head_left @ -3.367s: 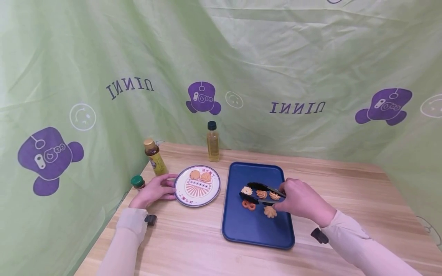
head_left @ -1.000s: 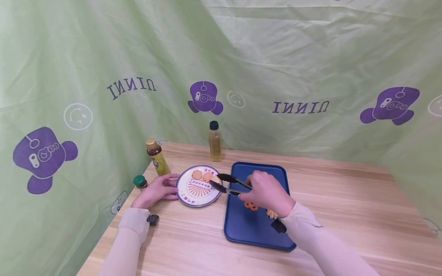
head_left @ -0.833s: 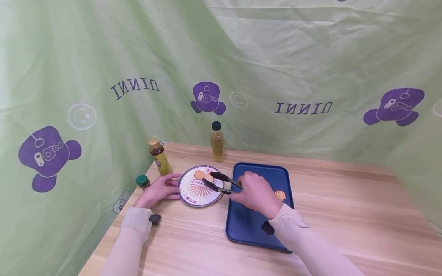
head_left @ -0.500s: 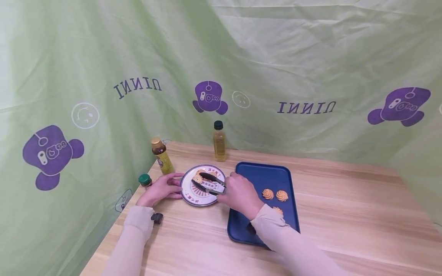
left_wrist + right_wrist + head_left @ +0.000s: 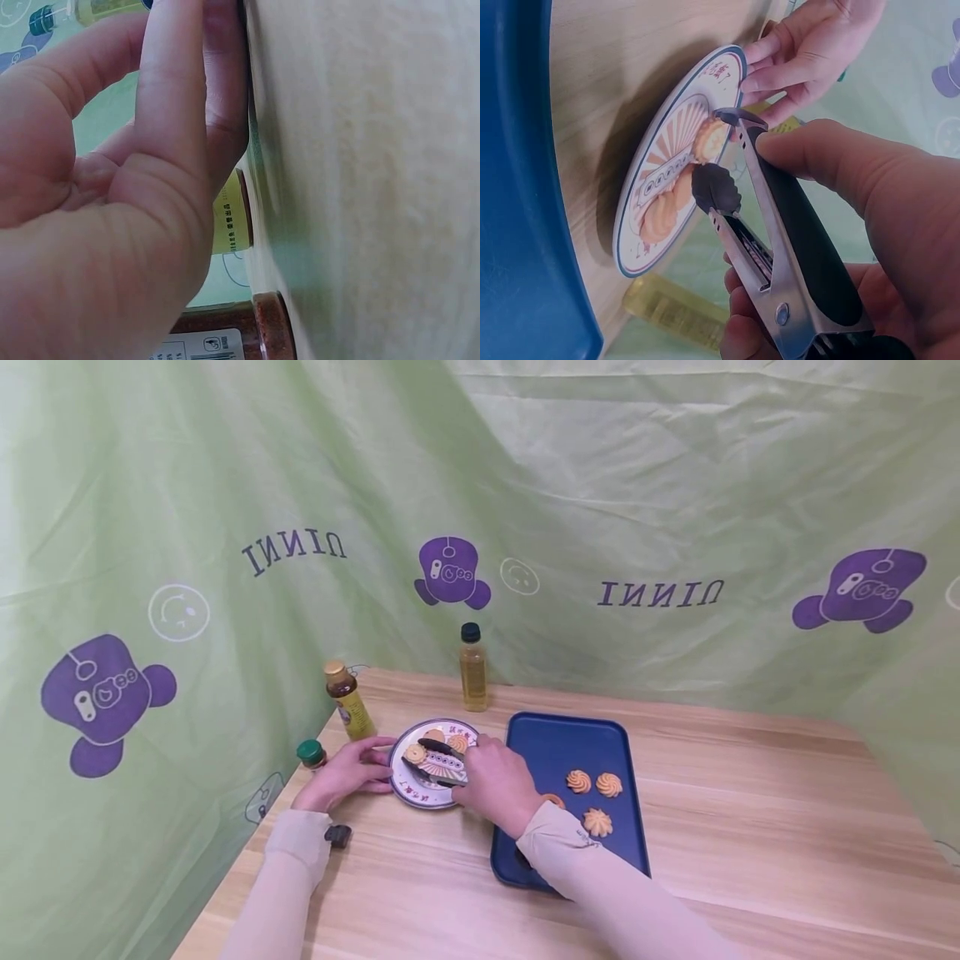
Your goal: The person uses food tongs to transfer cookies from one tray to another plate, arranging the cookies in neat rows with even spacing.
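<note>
Three cookies point(image 5: 660, 216) show within the rim of the white plate point(image 5: 405, 782), which lies on the pale wood-grain bench point(image 5: 750, 793): a flat, round, browned cookie point(image 5: 434, 735), a ridged swirl cookie point(image 5: 457, 742) beside it, and a paler, frilly-edged cookie point(image 5: 414, 754) between the tips of the tongs point(image 5: 806, 236); whether the tips press on it I cannot tell. The plate has a blue rim line, red characters and a striped fan design. The tongs are silver metal with black handle panels and black scalloped tips spread apart. The right hand point(image 5: 497, 781) has its grip wrapped round them, thumb along one panel. The left hand point(image 5: 345, 777) has a relaxed grip, its fingers extended to touch the plate's edge. Right of the plate, the dark blue tray point(image 5: 562, 743) carries two golden swirl cookies point(image 5: 578, 781) side by side, a star-shaped cookie point(image 5: 597, 822) nearer the viewer and a partly hidden ring-like cookie point(image 5: 554, 798). Behind the plate stands a clear bottle point(image 5: 473, 677) of yellow liquid.
</note>
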`<state>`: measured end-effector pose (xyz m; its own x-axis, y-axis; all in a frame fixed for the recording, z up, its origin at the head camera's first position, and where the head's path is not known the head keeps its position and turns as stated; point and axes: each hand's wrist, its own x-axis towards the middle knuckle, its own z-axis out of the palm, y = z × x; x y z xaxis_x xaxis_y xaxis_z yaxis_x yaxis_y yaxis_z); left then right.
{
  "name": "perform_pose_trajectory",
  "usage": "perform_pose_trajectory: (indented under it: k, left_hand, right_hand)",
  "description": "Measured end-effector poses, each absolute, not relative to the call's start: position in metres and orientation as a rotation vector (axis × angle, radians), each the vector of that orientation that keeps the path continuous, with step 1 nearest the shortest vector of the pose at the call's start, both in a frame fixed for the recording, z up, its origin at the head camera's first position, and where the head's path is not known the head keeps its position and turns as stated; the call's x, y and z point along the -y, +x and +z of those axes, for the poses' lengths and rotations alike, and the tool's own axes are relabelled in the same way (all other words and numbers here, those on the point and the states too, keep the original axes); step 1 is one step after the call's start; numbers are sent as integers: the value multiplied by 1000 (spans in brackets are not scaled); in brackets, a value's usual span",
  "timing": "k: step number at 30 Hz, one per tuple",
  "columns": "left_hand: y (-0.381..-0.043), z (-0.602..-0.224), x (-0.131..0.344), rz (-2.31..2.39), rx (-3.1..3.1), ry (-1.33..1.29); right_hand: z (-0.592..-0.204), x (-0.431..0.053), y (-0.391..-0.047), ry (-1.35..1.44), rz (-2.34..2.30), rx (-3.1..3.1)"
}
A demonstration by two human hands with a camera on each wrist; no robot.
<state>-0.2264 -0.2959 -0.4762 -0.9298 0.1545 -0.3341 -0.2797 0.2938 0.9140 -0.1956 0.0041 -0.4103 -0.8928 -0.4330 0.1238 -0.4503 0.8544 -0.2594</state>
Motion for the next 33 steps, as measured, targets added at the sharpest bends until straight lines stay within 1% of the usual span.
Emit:
perform_pose_trajectory:
  k: [16, 33]
  left_hand:
    - [-224, -473, 296, 1679, -2202, -101]
    - [-222, -472, 295, 1666, -2217, -135]
  right_hand:
    - [-404, -7, -194, 699, 449, 2985]
    - [-403, -40, -190, 628, 539, 2963]
